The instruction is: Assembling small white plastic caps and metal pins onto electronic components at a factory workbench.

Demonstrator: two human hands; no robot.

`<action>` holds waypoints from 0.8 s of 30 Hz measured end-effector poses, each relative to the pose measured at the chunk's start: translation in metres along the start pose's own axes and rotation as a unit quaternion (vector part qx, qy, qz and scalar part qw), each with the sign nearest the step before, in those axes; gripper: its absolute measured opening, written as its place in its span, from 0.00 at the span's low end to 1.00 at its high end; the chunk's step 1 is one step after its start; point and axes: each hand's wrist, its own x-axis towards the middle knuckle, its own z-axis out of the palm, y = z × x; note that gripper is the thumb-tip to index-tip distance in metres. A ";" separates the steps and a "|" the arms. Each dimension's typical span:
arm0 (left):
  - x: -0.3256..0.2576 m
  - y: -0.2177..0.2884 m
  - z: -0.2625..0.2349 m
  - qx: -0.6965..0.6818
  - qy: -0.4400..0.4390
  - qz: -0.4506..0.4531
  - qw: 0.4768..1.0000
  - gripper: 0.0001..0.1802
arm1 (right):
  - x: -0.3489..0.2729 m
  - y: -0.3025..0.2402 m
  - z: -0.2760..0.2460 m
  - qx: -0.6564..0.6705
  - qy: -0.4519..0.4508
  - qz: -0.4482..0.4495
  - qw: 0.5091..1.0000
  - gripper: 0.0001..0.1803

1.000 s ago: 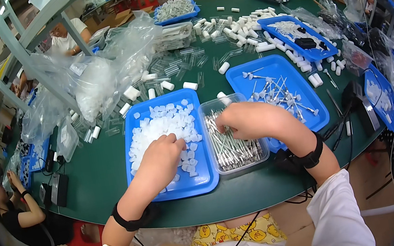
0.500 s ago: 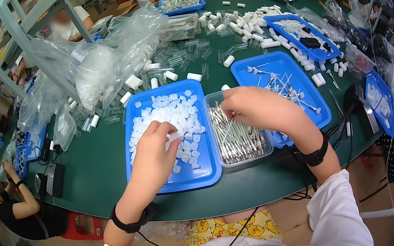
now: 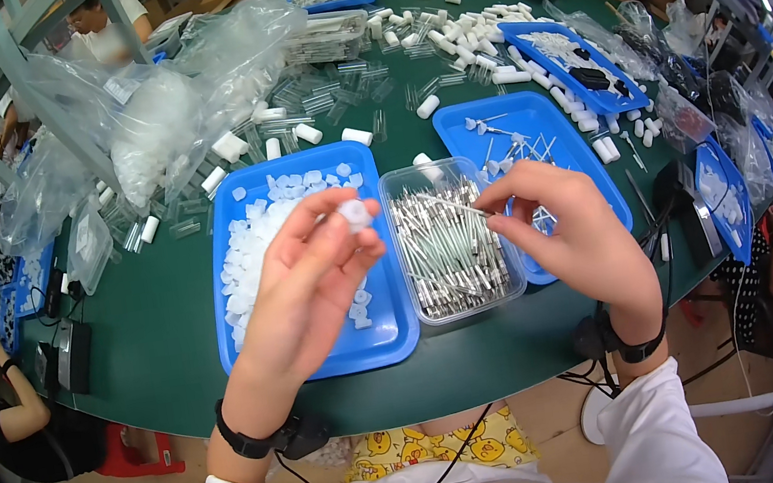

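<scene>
My left hand (image 3: 316,266) is raised over the left blue tray (image 3: 387,348) and pinches a small translucent white plastic cap (image 3: 355,214), its hole facing up. Many similar caps (image 3: 254,250) lie heaped in that tray, partly behind the hand. To the right, my right hand (image 3: 566,221) grips a thin metal-and-white rod (image 3: 451,206) between thumb and forefinger. The rod's free end points left toward the cap, apart from it. Below it stands a clear plastic box (image 3: 476,312) full of similar rods with metal ends (image 3: 454,266).
Behind my right hand, another blue tray (image 3: 621,207) holds rods fitted with white caps. White cylinders (image 3: 477,41), clear tubes (image 3: 353,73) and plastic bags (image 3: 163,125) cover the far table. A grey metal frame (image 3: 55,100) rises at left. Other people sit on both sides.
My left hand has lifted from the heap and turned over, showing the cap in its fingers. My right hand has drawn back rightward from the box with a rod.
</scene>
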 end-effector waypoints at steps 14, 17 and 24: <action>-0.008 -0.037 -0.008 -0.029 -0.062 -0.164 0.984 0.12 | -0.006 0.029 0.035 0.584 0.009 0.034 0.811 0.12; -0.006 -0.038 -0.013 -0.037 -0.079 -0.152 0.985 0.12 | -0.006 0.031 0.039 0.593 -0.002 0.019 0.805 0.11; -0.003 -0.047 -0.019 -0.071 -0.125 -0.138 0.980 0.13 | -0.012 0.014 0.063 0.453 0.097 0.002 0.886 0.14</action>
